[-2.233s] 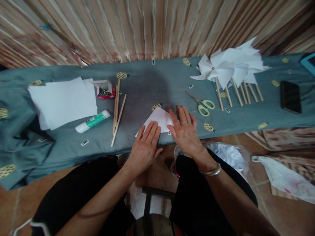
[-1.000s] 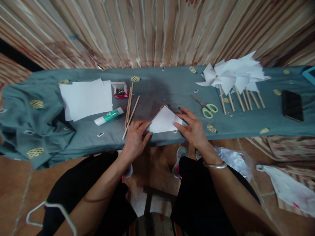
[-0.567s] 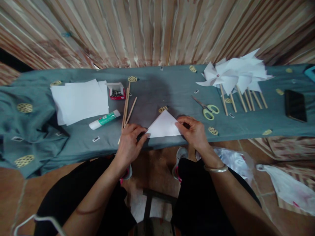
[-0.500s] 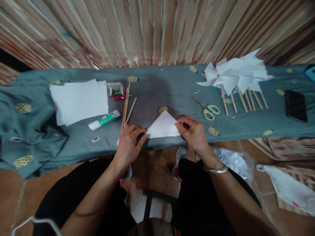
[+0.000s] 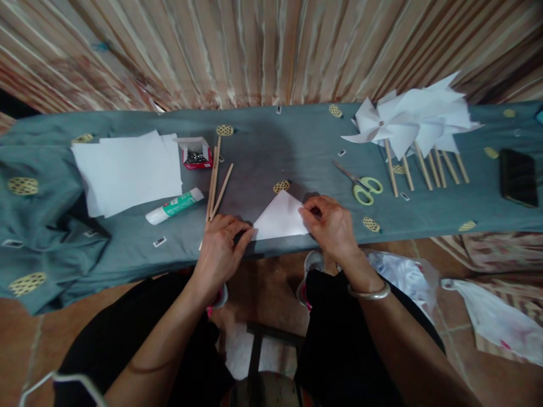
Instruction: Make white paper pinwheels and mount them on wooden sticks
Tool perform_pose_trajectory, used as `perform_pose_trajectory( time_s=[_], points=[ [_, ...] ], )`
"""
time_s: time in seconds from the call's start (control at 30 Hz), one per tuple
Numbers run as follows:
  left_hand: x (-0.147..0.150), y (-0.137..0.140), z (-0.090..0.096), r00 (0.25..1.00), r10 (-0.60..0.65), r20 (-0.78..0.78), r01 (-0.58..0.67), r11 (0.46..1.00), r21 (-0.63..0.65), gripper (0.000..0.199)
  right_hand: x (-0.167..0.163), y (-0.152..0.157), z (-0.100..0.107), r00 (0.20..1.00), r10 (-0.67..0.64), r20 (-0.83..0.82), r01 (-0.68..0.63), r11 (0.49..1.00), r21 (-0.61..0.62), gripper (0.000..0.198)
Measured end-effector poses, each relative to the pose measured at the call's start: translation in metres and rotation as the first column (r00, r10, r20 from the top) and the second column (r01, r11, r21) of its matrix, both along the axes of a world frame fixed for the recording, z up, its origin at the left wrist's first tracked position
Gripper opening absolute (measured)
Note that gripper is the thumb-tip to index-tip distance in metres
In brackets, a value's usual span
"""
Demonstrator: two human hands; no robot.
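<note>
A white sheet of paper (image 5: 280, 217), folded into a triangle, lies at the table's near edge with its peak pointing away from me. My left hand (image 5: 224, 240) pinches its left corner between thumb and fingers. At the right side, my right hand (image 5: 328, 223) is closed on the paper's slanted edge. Thin wooden sticks (image 5: 214, 181) lie just beyond my left hand, their lower ends partly hidden by it. To the right of the paper rest scissors (image 5: 362, 186) with green handles.
On the left are a stack of white paper (image 5: 131, 172), a glue stick (image 5: 175, 206) and a small red box (image 5: 196, 155) of metal pins. White paper pinwheels (image 5: 419, 121) on sticks lie at the right, near a black phone (image 5: 518, 178). A pleated curtain (image 5: 254, 51) hangs behind.
My right hand has shifted slightly up along the paper's right edge. My left hand stays at the left corner. The view has moved a little.
</note>
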State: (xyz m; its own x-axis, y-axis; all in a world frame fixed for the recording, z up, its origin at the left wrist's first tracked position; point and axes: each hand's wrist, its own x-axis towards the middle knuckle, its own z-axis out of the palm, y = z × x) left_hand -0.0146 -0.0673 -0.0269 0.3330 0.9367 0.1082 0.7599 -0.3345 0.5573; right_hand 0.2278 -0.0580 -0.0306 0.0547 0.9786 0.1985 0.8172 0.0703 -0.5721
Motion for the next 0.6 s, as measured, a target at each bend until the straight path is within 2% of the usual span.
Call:
perform_pose_trajectory(
  time_s=[0.6],
  points=[
    [-0.0079,-0.0001,0.0044,1.000,-0.009,-0.030,0.008,1.000,-0.026,0.035,-0.0027,-0.0027,-0.0037,0.979,0.031,0.203,-0.040,0.998,0.039,0.014]
  ],
)
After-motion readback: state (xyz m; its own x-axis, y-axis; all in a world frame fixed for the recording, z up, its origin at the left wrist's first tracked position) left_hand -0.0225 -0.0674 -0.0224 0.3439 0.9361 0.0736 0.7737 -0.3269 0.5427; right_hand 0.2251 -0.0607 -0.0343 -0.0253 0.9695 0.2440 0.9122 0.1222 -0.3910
